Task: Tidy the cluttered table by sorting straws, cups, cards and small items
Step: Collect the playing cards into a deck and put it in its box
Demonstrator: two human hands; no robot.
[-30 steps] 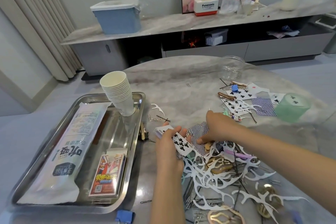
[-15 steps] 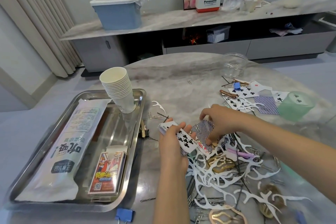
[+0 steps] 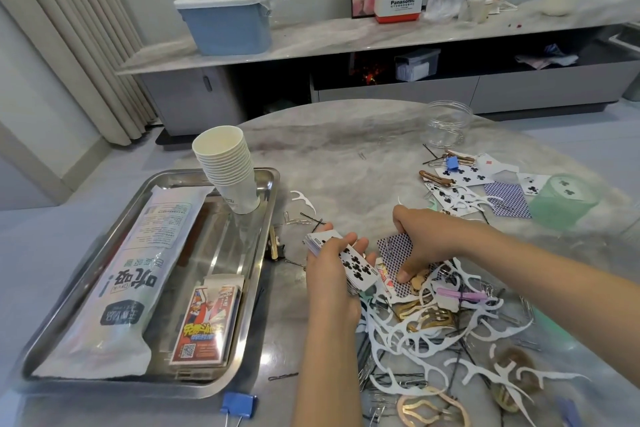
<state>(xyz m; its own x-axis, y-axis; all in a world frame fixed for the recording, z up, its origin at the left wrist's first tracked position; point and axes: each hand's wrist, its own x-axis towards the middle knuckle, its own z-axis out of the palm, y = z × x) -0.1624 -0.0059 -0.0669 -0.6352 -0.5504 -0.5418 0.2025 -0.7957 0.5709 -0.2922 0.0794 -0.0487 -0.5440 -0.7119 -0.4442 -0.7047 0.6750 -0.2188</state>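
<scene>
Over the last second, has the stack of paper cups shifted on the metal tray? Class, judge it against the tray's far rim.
No. The stack of paper cups stands in the same far right corner of the metal tray, leaning the same way; only the camera view has shifted.

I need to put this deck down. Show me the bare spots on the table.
Bare marble lies in the table middle, between the paper cup stack and the clear jar. The tray floor beside the card box is free too. Crowded: the floss pick pile and the scattered cards.
</scene>
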